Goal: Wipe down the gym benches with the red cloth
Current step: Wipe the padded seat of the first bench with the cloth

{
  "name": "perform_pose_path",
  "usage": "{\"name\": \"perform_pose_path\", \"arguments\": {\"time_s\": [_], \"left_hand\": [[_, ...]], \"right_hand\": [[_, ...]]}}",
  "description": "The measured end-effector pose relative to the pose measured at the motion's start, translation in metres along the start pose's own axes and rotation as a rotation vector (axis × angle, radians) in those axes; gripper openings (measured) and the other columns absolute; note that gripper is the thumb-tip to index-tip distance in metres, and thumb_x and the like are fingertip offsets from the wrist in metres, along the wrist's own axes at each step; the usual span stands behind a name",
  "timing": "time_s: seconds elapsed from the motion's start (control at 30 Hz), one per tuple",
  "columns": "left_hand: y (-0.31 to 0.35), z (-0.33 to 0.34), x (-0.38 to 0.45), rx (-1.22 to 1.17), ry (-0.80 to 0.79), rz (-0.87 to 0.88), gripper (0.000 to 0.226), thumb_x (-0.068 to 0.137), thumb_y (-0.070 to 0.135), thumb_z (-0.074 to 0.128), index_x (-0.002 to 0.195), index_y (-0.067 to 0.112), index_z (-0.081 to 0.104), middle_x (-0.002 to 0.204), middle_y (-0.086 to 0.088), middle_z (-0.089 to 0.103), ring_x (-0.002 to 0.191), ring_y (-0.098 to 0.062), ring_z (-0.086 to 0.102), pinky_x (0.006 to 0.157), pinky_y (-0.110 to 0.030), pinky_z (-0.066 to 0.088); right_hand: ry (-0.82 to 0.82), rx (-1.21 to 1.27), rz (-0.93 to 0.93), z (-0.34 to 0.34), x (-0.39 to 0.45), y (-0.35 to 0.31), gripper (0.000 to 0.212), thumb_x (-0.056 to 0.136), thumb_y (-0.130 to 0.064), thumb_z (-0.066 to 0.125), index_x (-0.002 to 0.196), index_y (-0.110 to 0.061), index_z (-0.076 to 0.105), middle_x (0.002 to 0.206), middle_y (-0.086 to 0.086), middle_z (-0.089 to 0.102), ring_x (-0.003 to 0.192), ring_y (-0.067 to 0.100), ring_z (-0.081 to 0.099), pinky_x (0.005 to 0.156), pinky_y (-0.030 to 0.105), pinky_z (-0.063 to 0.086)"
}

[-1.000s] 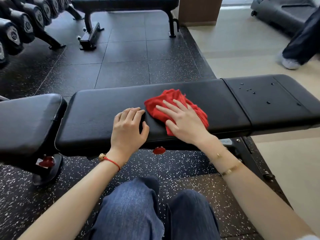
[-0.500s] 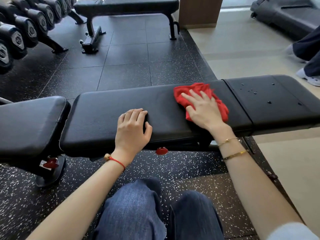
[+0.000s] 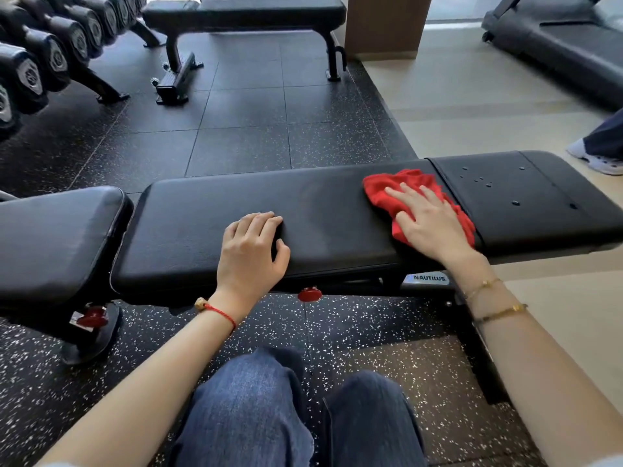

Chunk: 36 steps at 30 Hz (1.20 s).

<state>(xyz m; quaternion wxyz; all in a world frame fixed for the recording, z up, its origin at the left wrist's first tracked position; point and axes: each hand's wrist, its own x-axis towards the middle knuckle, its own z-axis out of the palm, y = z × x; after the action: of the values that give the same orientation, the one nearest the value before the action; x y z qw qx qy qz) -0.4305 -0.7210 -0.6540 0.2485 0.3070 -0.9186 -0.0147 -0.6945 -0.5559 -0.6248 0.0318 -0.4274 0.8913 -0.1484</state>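
A long black padded gym bench [image 3: 209, 217] runs across in front of me. The red cloth [image 3: 381, 187] lies bunched near the right end of its main pad, just left of the seam to the seat pad [image 3: 526, 183], which carries small water drops. My right hand [image 3: 428, 220] presses flat on the cloth with straight, spread fingers. My left hand [image 3: 251, 251] rests on the pad's near middle, fingers curled against the surface, holding nothing.
A second black pad [image 3: 57, 237] sits at the left. Another flat bench [image 3: 242, 11] stands across the rubber floor, with a dumbbell rack [image 3: 43, 55] at the far left. A treadmill [image 3: 559, 38] and a person's foot [image 3: 596, 156] are at the right. My knees are below.
My right hand has slid the red cloth rightward along the bench, from the middle to the seam by the seat pad. My left hand has stayed in place.
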Motion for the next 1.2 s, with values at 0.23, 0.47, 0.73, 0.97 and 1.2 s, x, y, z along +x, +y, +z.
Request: {"name": "perform_pose_path", "arguments": {"time_s": [0.23,0.47,0.73,0.97,1.2], "left_hand": [[0.003,-0.001,0.002,-0.012,0.009,-0.006,0.038,0.086,0.029,0.046,0.113,0.013,0.067,0.119,-0.002,0.068,0.114,-0.024,0.059,0.097,-0.041,0.042],[0.002,-0.003,0.003,-0.028,0.003,-0.008,0.039,0.087,0.030,0.046,0.116,0.014,0.067,0.121,0.000,0.067,0.114,-0.022,0.059,0.099,-0.039,0.041],[0.004,-0.001,0.003,-0.017,-0.006,-0.008,0.038,0.087,0.030,0.048,0.117,0.013,0.065,0.122,-0.002,0.066,0.115,-0.024,0.058,0.100,-0.041,0.043],[0.040,-0.006,0.018,-0.159,0.042,-0.039,0.038,0.083,0.017,0.063,0.121,0.012,0.066,0.123,-0.004,0.067,0.119,-0.026,0.058,0.099,-0.043,0.045],[0.117,0.018,0.055,-0.284,-0.025,0.088,0.036,0.087,0.018,0.058,0.122,0.014,0.065,0.126,-0.001,0.065,0.120,-0.024,0.056,0.102,-0.039,0.041]], "right_hand": [[-0.051,0.003,-0.016,0.009,0.045,-0.035,0.049,0.097,-0.033,0.038,0.146,-0.040,0.035,0.159,-0.008,0.025,0.147,0.026,0.019,0.118,0.047,0.012],[-0.058,0.007,-0.237,0.009,-0.007,-0.039,0.054,0.093,-0.042,0.047,0.145,-0.046,0.033,0.158,-0.014,0.026,0.148,0.019,0.018,0.119,0.046,0.015],[0.059,0.106,-0.225,0.015,-0.015,-0.034,0.047,0.092,-0.029,0.050,0.138,-0.040,0.048,0.151,-0.016,0.040,0.145,0.013,0.027,0.116,0.041,0.018],[0.108,0.307,-0.242,-0.004,-0.028,-0.020,0.035,0.093,-0.014,0.052,0.126,-0.021,0.060,0.131,-0.003,0.062,0.126,0.018,0.053,0.109,0.042,0.035],[0.480,0.237,-0.077,-0.047,-0.036,0.025,0.034,0.093,-0.009,0.050,0.123,-0.018,0.061,0.122,0.001,0.066,0.114,0.022,0.059,0.104,0.041,0.041]]}}
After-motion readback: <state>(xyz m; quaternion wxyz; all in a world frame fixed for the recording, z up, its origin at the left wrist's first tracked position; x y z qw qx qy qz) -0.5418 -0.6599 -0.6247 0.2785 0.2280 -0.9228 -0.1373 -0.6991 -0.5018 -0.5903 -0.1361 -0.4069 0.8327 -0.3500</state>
